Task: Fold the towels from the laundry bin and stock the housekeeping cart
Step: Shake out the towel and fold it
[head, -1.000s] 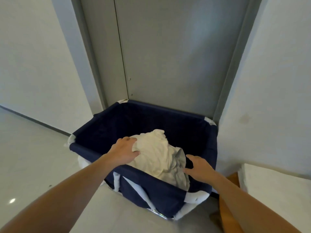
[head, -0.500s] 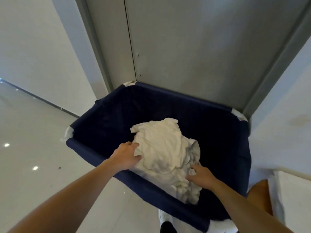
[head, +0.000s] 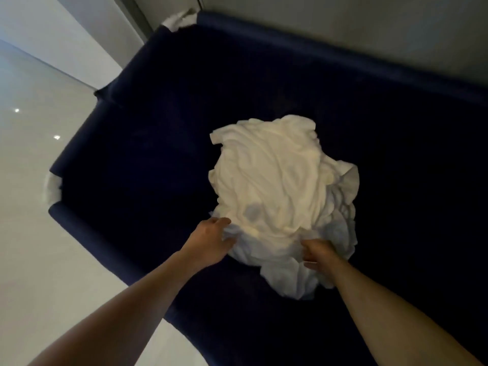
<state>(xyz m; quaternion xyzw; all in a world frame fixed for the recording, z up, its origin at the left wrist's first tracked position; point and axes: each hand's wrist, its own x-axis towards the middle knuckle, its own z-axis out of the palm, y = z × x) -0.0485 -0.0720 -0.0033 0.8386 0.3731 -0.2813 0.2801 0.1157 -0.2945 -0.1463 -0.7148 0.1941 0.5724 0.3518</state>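
Down inside the laundry bin (head: 137,143), both hands are now at the near edge of the towels (head: 277,186), and the view has closed in: half a second back the bin's whole rim, the grey door behind it and a white stack at the right were still in sight, while now the dark interior fills nearly everything. The left hand (head: 211,243) has slid from the heap's upper left side to its near left corner, fingers curled into the cloth there. The right hand (head: 318,253) has shifted little and grips a bunched fold at the near right, its fingers buried in fabric. With 2 grips on the near edge, I judge the pick-up is about to begin; no towel is folded yet and the cart is out of view, so the task sits at its start

The towels are a crumpled white mound, soft and heavily creased, creamier at the top and greyer in the shaded folds near the hands. How many pieces make it up cannot be told. The bin is navy cloth with padded, rounded rims and white patches at its left corners. A glossy pale floor (head: 39,180) lies to the left, showing small light spots
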